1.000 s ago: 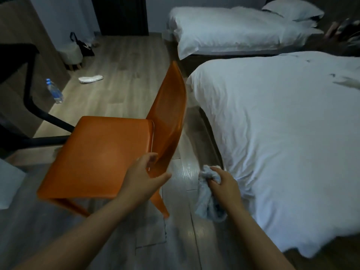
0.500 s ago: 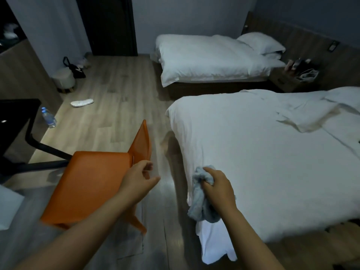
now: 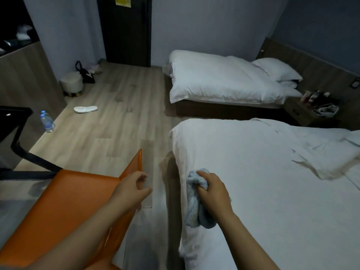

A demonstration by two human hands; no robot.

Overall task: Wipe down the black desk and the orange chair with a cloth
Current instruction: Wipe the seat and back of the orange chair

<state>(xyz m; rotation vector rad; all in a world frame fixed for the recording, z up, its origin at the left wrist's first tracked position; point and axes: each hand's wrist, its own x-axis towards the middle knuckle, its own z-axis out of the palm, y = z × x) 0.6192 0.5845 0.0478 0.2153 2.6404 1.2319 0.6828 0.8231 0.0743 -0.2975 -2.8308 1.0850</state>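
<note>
Orange chair (image 3: 64,203): lower left of frame, seat facing up, backrest toward centre.
Black desk (image 3: 13,117): left edge, partly cut off.
Left hand (image 3: 132,189): lower centre, over the chair's back edge, fingers loosely curled, grasping nothing.
Right hand (image 3: 213,191): lower centre-right, fingers closed round a bunched pale blue cloth (image 3: 194,213) that hangs against the white bed (image 3: 272,191).
Water bottle (image 3: 46,121): on the floor near the desk.

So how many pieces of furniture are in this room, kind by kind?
Beds: 2, the far bed and the near bed
Orange chair: 1
Black desk: 1
Stool: 1
Nightstand: 1
Total: 6
</note>
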